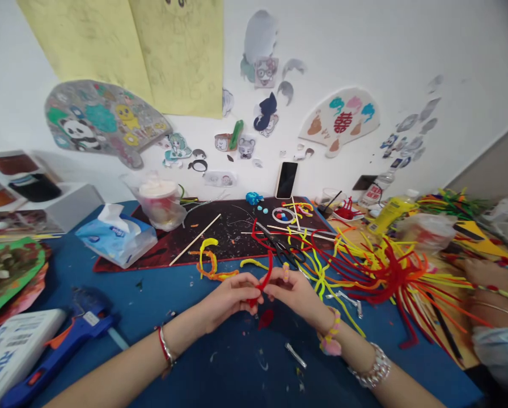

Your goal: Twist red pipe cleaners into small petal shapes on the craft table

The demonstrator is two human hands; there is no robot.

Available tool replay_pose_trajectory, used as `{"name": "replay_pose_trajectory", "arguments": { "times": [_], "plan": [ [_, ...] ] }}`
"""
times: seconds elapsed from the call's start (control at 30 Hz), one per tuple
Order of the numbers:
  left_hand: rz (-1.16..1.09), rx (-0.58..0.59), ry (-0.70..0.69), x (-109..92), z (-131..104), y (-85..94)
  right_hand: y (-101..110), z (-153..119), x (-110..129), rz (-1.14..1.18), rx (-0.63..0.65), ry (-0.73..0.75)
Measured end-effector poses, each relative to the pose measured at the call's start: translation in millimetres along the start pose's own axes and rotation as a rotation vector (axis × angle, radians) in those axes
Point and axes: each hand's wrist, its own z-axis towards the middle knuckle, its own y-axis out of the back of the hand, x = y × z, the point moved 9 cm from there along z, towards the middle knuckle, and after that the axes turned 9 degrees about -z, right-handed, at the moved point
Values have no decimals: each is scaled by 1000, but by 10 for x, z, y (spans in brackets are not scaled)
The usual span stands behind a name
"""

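Note:
Between my hands is a red pipe cleaner [269, 271], its free end pointing up and its lower part bunched near my fingertips. My left hand [236, 294] pinches that lower part. The thumb and index finger of my right hand [291, 290] close on the same pipe cleaner a little to the right. Below them lies a small red leaf-shaped piece [265, 319] on the blue table [220, 362]. Black scissors [282, 246] rest just beyond my right hand. Twisted yellow and orange pipe cleaners [211, 260] lie past my left hand.
A heap of red, yellow and orange pipe cleaners [390, 272] spreads on the right, beside another person's hand [487, 277]. A blue glue gun [75, 334] and tissue pack [115, 235] are on the left. A phone [287, 180] leans against the wall near a yellow bottle [392, 212].

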Motion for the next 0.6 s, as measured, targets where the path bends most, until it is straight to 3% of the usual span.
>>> {"name": "replay_pose_trajectory", "arguments": {
  "times": [0.17, 0.23, 0.37, 0.47, 0.53, 0.6],
  "plan": [
    [533, -197, -363, -312, -38, 97, 14, 3, -99, -65, -73, -71],
    [796, -268, -536, -432, -133, 48, -4, -6, -132, -77, -75, -80],
    [1205, -217, -791, -481, -303, -202, -26, -17, -106, -181, -63, -32],
    [1155, -252, -737, -490, -293, -178, 6, -23, -13, -306, -103, 43],
    [947, -283, -565, -453, -203, -64, 33, -31, 44, -348, -137, 85],
    [659, -239, -318, -295, -82, 26, 44, -40, 88, -369, -153, 122]
  ]
}}
